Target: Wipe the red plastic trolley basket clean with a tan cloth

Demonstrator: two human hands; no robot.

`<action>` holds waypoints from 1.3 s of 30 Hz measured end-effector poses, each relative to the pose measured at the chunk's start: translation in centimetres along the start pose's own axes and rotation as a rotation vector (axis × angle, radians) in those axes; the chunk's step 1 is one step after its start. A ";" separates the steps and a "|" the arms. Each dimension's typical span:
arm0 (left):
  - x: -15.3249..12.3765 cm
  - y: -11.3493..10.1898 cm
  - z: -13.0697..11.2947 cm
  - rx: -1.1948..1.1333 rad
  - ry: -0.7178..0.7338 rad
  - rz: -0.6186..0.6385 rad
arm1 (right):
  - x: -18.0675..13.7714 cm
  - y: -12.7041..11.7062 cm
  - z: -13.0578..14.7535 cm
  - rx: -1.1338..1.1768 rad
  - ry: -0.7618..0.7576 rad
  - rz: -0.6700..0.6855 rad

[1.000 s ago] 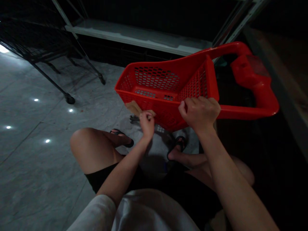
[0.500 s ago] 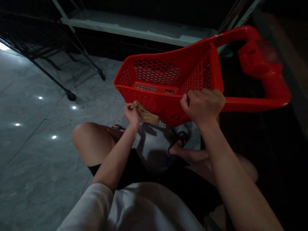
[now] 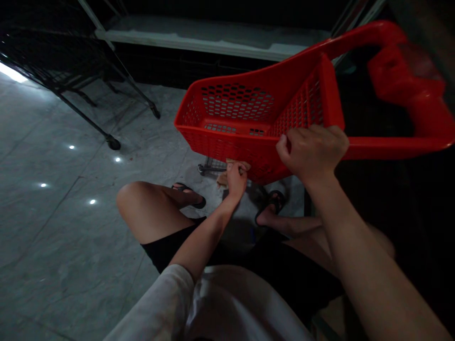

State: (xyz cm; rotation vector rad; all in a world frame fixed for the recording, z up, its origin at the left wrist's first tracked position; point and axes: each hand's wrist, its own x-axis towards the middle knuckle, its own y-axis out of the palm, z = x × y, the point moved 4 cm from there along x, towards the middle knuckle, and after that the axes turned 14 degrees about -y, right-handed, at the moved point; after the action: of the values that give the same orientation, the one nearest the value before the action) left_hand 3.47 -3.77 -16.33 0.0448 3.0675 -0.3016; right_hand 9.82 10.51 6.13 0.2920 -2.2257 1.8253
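In front of me is a red plastic shopping cart [image 3: 227,135] with perforated walls, its basket holding nothing that I can see. My right hand [image 3: 314,149] is closed over the near top rim, close to the handle end. My left hand [image 3: 237,177] is closed on a tan cloth [image 3: 222,180] low against the outside of the near wall. Part of the cloth hangs below my fingers and part shows above them. The cart's handle [image 3: 401,148] extends to the right.
Beyond the cart runs a white shelf [image 3: 199,42]. A dark metal cart [image 3: 81,94] with wheels stands on the tiled floor [image 3: 71,227] at the left. My knees and sandalled feet are close below the red cart, and the right side is very dark.
My left hand has moved right along the near wall with the cloth, which is now bunched up. My right hand keeps its hold on the rim. The view has shifted slightly.
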 end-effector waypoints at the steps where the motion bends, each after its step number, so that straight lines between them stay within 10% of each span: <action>1: 0.0 -0.2 0.1 0.002 -0.001 0.027 | -0.1 0.0 0.0 0.002 0.003 0.002; 13: 10.6 -13.1 -0.9 -0.116 -0.125 -0.392 | 0.2 0.2 0.3 0.073 0.030 -0.029; 22: -1.8 1.6 -1.4 0.021 -0.022 0.091 | 0.3 0.4 0.4 0.070 0.087 0.005; 26: -4.6 4.2 -0.6 0.017 -0.046 0.181 | 0.1 0.4 0.3 0.019 0.059 -0.032; 39: 11.5 -10.8 1.8 -0.031 -0.157 -0.390 | 0.4 0.6 0.6 0.049 0.066 -0.027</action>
State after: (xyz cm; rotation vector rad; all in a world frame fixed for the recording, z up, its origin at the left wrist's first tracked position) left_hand -8.28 -14.40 -16.68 -0.5548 2.9022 -0.2597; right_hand 9.28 10.08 5.60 0.2659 -2.1263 1.8498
